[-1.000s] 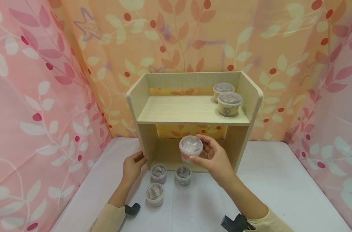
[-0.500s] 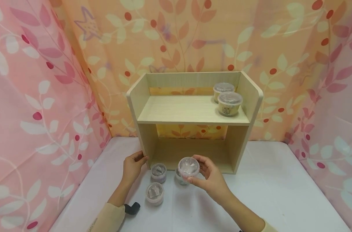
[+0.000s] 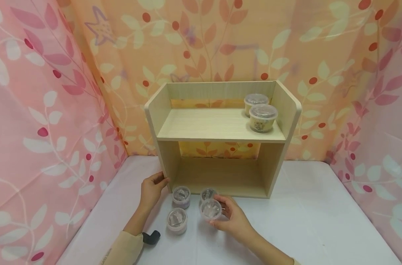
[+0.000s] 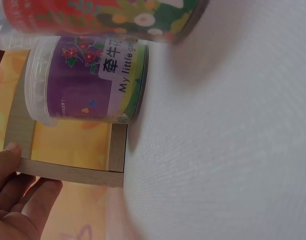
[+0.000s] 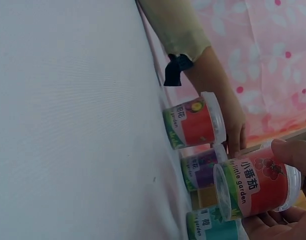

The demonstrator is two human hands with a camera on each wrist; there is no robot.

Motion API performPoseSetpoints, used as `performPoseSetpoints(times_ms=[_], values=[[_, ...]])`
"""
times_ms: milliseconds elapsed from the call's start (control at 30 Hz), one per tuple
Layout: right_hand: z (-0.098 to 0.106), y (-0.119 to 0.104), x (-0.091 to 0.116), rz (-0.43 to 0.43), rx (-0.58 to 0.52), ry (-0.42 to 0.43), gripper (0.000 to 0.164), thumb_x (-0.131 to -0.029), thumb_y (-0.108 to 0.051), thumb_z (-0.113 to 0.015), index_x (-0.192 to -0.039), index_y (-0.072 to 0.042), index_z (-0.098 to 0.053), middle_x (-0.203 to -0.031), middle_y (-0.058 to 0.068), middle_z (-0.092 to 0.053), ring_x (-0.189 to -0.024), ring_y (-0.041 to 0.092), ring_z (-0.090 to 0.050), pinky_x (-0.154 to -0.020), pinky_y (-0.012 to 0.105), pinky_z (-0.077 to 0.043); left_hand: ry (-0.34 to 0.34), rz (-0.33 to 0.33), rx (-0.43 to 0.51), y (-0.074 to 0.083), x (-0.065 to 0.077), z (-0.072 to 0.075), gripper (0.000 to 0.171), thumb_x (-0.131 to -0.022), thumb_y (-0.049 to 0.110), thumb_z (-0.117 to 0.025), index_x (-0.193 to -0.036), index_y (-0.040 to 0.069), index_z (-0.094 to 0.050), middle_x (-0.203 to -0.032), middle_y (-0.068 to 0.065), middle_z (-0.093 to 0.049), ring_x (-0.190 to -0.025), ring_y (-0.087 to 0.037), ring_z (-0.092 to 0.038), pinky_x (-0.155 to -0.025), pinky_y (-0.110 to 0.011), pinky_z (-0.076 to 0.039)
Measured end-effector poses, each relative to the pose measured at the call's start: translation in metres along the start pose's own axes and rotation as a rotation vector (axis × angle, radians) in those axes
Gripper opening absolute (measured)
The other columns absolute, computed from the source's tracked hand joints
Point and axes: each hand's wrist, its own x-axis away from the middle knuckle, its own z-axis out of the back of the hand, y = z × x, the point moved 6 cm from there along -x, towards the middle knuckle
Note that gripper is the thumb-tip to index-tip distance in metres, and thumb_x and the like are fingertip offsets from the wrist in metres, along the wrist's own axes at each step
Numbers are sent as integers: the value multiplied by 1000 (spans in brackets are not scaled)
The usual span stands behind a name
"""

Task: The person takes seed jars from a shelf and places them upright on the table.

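My right hand (image 3: pixel 232 220) grips a small clear-lidded tub (image 3: pixel 211 209), which has a red label with tomatoes in the right wrist view (image 5: pixel 265 182). It is held in front of a teal-labelled tub (image 3: pixel 207 193), partly covering it in the head view. With thumb and fingers on either side, my left hand (image 3: pixel 151 190) pinches the left side panel of a two-tier wooden shelf (image 3: pixel 201 125). Close by on the table stand a purple-labelled tub (image 4: pixel 85 82) and, nearer me, another red-labelled tub (image 3: pixel 177 221).
Two yellowish lidded tubs, one in front (image 3: pixel 263 118) and one behind (image 3: pixel 255 101), stand at the right end of the upper shelf. A white cloth (image 3: pixel 306 213) covers the table. Floral curtains (image 3: pixel 201 40) enclose the back and both sides.
My right hand has brought the red-labelled tub down and toward me, from before the lower shelf to near the table tubs. The left hand has stayed at the shelf's side.
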Motion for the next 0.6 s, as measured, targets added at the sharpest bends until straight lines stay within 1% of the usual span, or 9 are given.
performPoseSetpoints(times_ms=[167, 267, 467, 600], values=[[-5, 10, 0, 23, 69, -3, 78, -76, -13, -91, -143, 0, -53, -139, 13, -54, -128, 32, -54, -103, 22, -48, 4, -19, 1, 0, -1, 0, 30, -88, 12, -82, -116, 2, -77, -108, -13, -78, -99, -21, -72, -76, -17, -53], [-8, 14, 1, 37, 96, -19, 76, -75, -13, -92, -140, -1, -55, -137, 13, -54, -128, 33, -55, -103, 23, -49, 5, -18, -1, 0, -1, 0, 30, -88, 13, -82, -115, 3, -77, -108, -13, -78, -100, -21, -72, -77, -17, -53], [-17, 21, 6, 49, 109, -57, 74, -76, -13, -91, -139, -2, -54, -139, 13, -52, -130, 36, -54, -107, 29, -48, 1, -3, 2, 0, 2, 1, 31, -88, 15, -83, -115, 3, -77, -108, -13, -78, -101, -23, -72, -77, -16, -53], [-19, 24, 8, 56, 106, -55, 75, -76, -12, -90, -139, -2, -52, -140, 13, -51, -132, 37, -53, -109, 34, -46, -7, 0, 6, 2, 2, 1, 32, -88, 16, -83, -116, 2, -76, -109, -13, -78, -100, -20, -72, -78, -16, -53]])
